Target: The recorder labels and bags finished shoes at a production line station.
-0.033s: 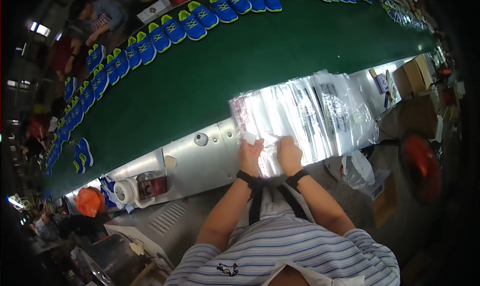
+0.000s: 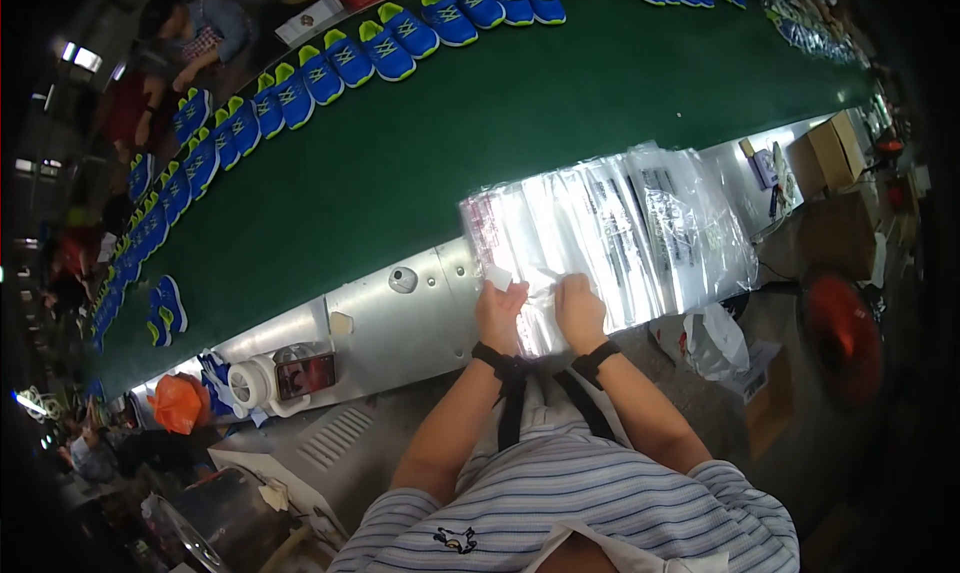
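A stack of clear plastic bags, with dark print and a strong glare, lies in front of me at the belt's near edge. Over its near left part, my left hand is closed, fingers bent, with a small white piece of paper at its fingertips. Close beside it, my right hand is closed in a pinch over the bags. A pale crinkled bit shows between the two hands. Whether the right fingers grip it or a bag edge is hidden.
Blue shoes with lime linings line the far side of a green belt. The metal ledge holds a white mini fan and an orange bag. A carton stands right; people work far left.
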